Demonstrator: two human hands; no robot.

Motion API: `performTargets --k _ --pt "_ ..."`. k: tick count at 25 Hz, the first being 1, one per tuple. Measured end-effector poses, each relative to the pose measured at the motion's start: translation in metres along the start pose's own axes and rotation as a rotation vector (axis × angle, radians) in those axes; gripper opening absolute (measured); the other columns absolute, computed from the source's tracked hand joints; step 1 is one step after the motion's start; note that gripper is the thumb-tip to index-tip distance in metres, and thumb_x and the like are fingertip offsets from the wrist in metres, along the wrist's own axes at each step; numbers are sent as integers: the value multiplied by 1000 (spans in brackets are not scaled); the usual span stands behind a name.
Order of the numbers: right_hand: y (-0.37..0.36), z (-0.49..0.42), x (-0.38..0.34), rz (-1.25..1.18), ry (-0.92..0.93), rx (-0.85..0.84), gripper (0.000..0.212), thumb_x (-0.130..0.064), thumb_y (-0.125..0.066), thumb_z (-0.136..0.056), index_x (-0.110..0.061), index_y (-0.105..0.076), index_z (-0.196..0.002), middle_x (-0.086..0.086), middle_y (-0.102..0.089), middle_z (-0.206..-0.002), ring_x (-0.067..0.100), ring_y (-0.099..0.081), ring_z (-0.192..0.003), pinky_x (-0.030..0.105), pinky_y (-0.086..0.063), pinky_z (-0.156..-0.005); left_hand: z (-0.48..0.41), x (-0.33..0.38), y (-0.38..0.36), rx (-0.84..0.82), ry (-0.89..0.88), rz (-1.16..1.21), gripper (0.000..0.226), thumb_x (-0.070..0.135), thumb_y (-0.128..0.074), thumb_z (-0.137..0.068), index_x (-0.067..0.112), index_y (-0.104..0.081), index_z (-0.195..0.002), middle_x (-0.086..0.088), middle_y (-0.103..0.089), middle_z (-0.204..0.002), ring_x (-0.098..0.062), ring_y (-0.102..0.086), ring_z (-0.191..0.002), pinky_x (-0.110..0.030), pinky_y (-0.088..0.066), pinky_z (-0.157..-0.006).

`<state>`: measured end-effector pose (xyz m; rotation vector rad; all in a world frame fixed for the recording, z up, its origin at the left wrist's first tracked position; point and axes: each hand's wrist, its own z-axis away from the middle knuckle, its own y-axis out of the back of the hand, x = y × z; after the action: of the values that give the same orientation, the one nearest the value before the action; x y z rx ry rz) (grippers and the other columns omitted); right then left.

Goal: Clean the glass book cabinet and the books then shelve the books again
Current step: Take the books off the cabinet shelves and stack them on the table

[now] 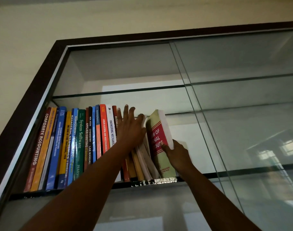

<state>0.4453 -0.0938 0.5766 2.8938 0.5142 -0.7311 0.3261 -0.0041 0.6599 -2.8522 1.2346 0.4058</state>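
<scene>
A: Cabinet count?
B: One glass cabinet (30, 104), dark frame, two sliding panes. One loaded shelf (225, 173): over a dozen upright books (79, 139) at left, a few leaning books (142, 160) beside them.
A: Hands?
B: Two. Left hand (130, 129) flat, fingers straight, pressing the leaners. Right hand (177, 154) grips one green-and-red book (159, 135), rightmost, tilted.
</scene>
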Motion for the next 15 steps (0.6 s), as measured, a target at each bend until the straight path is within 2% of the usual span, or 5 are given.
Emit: performTargets --k 4,8,10,12,15 --pt "1 0 0 4 -8 43 39 -31 -47 -97 -10 -49 -129 12 -60 -122 26 -59 -105 27 -46 -83 5 13 -6 -69 7 11 59 48 -31 -97 25 -15 -149 -14 -19 -155 -30 8 -145 -54 9 -115" --pt "1 1 -1 16 -2 69 39 -31 -46 -97 -11 -48 -131 11 -59 -124 26 -57 -108 25 -43 -84 21 34 1 -56 37 39 77 49 -40 -94 17 1 -151 -19 -22 -153 -32 7 -144 -47 22 -109" --pt "2 2 -1 18 -1 80 39 -30 -46 -97 -11 -48 -131 12 -58 -126 27 -56 -110 27 -43 -88 30 42 -3 1 97 111 81 48 -43 -93 16 5 -150 -18 -15 -155 -33 7 -144 -44 21 -108" --pt "4 3 -3 17 1 84 40 -29 -47 -97 -10 -48 -132 12 -58 -126 27 -56 -111 28 -43 -89 37 44 -9 23 152 168 76 44 -39 -95 20 6 -150 -14 -7 -157 -30 7 -145 -50 18 -112" --pt "5 8 -5 20 24 120 39 -31 -47 -97 -9 -50 -129 13 -60 -123 29 -58 -109 32 -45 -90 50 42 -13 39 190 295 70 39 -42 -95 26 -2 -150 -14 3 -157 -32 10 -144 -53 6 -116"
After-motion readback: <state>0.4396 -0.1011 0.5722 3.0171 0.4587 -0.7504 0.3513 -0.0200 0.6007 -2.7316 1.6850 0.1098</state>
